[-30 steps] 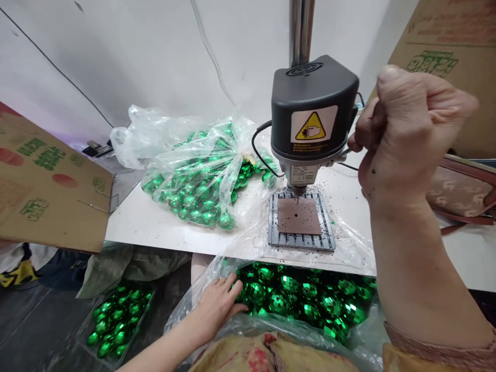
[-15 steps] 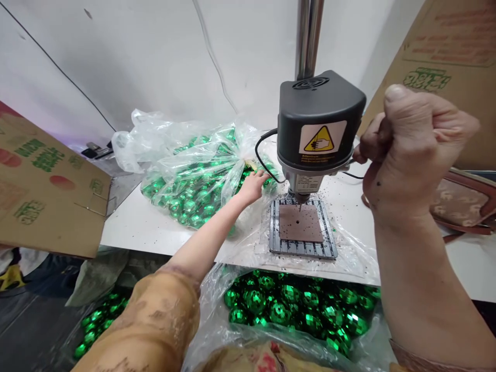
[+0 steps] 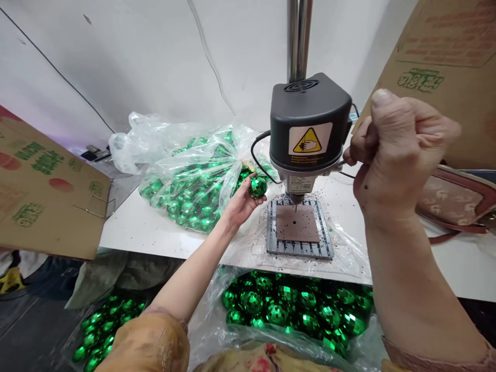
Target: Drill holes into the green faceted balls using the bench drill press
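Observation:
My left hand [image 3: 245, 202] is turned palm up beside the mouth of a clear plastic bag [image 3: 194, 175], its fingers curled round a shiny green faceted ball [image 3: 258, 186]. More such balls fill the bag. To the right stands a black drill press [image 3: 310, 124] with a yellow warning label, its thin bit above a brown board [image 3: 298, 223] that has a small dark hole. The board lies on a slotted metal base plate [image 3: 300, 249]. My right hand [image 3: 395, 150] is closed at the right side of the drill head, round a lever that is mostly hidden.
Below the table's front edge, an open plastic bag holds several green balls [image 3: 290, 305]; more lie at lower left [image 3: 96, 330]. Cardboard boxes stand left [image 3: 50, 186] and right [image 3: 453, 62]. A brown-trimmed bag [image 3: 457, 196] lies at right. Dark shavings dot the white table [image 3: 147, 227].
My left hand has turned palm up and come slightly towards me from the bag's mouth, now with a green ball in it. My right hand remains at the drill's side; the view has shifted slightly.

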`<action>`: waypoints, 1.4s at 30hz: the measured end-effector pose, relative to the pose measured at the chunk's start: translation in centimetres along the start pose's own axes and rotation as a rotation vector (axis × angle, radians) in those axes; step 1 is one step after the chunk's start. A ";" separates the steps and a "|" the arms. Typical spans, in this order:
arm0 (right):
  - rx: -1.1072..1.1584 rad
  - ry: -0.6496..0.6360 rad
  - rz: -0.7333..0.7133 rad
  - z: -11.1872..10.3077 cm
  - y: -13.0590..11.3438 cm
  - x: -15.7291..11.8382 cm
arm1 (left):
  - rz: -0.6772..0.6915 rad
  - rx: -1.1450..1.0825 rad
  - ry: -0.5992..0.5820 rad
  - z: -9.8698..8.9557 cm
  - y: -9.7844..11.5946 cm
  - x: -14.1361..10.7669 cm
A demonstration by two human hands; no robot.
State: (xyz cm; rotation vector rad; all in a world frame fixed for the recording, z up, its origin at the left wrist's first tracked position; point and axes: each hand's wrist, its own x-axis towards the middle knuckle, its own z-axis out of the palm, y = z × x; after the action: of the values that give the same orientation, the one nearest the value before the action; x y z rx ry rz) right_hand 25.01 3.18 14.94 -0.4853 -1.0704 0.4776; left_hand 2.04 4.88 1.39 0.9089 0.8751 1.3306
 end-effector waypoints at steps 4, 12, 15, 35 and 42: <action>0.030 0.017 -0.002 0.0 0.3 0.1 | -0.167 -0.160 -0.026 2.4 -1.0 -3.6; 0.014 -0.004 -0.060 -0.2 1.1 0.2 | -0.253 -0.158 0.003 2.9 -3.6 -4.0; -0.033 -0.028 -0.073 -0.3 1.0 0.1 | -0.234 -0.130 0.017 3.0 -4.0 -3.6; -0.005 -0.018 -0.041 -0.2 0.5 -0.1 | 0.153 0.405 -0.216 2.1 -8.2 -1.7; -0.015 -0.023 -0.045 -0.3 0.3 -0.4 | 0.155 0.420 -0.264 2.1 -9.4 -2.1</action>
State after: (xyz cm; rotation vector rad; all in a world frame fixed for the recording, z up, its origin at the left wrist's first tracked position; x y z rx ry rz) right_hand 25.09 3.13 14.36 -0.4692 -1.1053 0.4365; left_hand 7.65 2.48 -6.36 1.4694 0.9046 1.1385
